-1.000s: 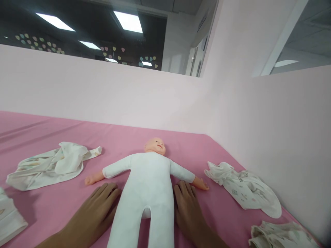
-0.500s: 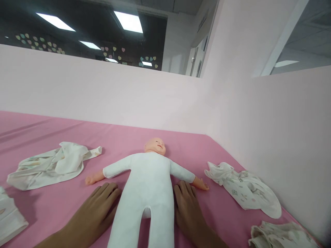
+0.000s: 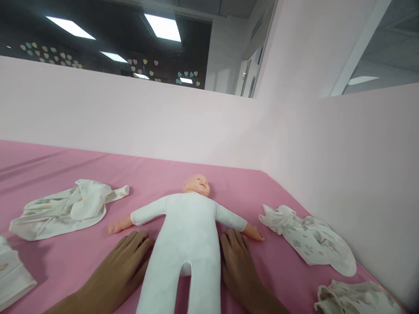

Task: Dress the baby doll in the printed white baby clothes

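A baby doll [image 3: 190, 231] with a white cloth body lies on its back on the pink sheet [image 3: 229, 174]. Its arms are spread and its head points away from me. My left hand [image 3: 131, 257] rests palm down on the sheet beside the doll's left-of-view hip, fingers slightly bent and holding nothing. On the other side, my right hand [image 3: 235, 257] lies palm down close against the doll's body, just below its plastic hand. The thumbs and fingertips of both hands are partly hidden.
A white printed baby garment [image 3: 72, 209] lies crumpled on the left, with part of another white cloth [image 3: 13, 274] nearer me. To the right are a patterned baby garment [image 3: 310, 240] and a folded cloth [image 3: 356, 298]. A pale wall [image 3: 131, 117] borders the sheet.
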A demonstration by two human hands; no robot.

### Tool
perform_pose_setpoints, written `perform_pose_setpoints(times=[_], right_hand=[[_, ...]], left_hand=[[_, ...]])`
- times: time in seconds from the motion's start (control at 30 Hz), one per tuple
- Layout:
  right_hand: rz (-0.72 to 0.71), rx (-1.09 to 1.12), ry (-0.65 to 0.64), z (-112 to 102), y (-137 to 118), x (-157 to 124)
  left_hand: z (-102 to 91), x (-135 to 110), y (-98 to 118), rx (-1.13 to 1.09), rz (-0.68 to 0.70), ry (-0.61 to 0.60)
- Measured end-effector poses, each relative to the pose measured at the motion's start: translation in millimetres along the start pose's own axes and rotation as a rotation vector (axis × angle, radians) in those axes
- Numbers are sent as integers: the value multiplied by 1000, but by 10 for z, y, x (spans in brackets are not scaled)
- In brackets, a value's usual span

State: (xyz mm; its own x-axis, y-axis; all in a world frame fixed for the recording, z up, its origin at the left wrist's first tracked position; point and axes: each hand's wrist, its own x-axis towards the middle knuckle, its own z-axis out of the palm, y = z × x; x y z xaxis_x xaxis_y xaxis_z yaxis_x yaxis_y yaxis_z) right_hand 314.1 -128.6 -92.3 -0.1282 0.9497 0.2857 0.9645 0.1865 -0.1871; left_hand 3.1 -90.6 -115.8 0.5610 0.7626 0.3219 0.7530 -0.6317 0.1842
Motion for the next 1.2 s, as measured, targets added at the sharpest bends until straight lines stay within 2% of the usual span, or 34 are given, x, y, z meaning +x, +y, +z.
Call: perform_pose_setpoints(times=[0.23, 0.4, 0.7, 1.2], right_hand=[[11, 15, 16, -12, -13, -11], [2, 6, 27, 15, 12, -10], [11, 7, 19, -3, 2, -6], [7, 0, -1, 7, 5, -9]], left_hand=[[39, -1, -56, -11, 9, -7], [30, -8, -26, -10, -21, 14], [13, -1, -19, -45, -46, -36], [-1, 15, 5, -33, -21, -10]])
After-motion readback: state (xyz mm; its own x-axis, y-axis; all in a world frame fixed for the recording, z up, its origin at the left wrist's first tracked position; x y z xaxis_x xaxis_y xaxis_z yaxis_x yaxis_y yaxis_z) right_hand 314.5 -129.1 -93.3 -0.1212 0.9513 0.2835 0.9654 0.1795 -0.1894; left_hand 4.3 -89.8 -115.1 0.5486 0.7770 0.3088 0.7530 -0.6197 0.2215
